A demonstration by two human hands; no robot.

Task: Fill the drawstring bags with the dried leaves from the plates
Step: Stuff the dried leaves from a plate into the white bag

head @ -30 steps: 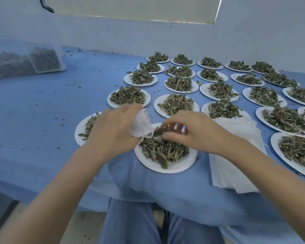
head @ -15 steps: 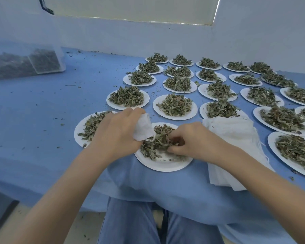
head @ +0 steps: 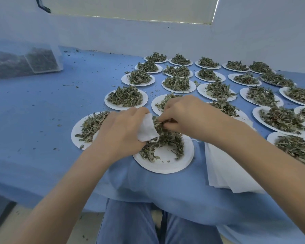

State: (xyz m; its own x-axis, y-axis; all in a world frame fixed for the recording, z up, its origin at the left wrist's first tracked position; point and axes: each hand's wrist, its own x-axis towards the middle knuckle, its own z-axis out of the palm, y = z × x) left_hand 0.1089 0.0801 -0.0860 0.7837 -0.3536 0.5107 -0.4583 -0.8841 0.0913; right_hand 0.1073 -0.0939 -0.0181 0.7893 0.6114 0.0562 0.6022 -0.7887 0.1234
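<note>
My left hand [head: 121, 131] grips a small white drawstring bag [head: 147, 128] just above the nearest white plate [head: 165, 164]. My right hand [head: 185, 116] pinches a bunch of dried leaves [head: 159, 123] at the bag's mouth. More dried leaves [head: 165, 143] lie in an arc on that plate, whose near half is bare. A stack of flat white bags [head: 225, 171] lies to the right, under my right forearm.
Several white plates heaped with dried leaves [head: 125, 98] cover the blue cloth table [head: 42, 111] from the middle to the far right. A clear plastic container [head: 40, 59] with leaves stands at the back left. Leaf crumbs are scattered on the cloth.
My right hand has lifted from the plate with a pinch of leaves and moved up to the bag's mouth. My left hand has kept hold of the bag.
</note>
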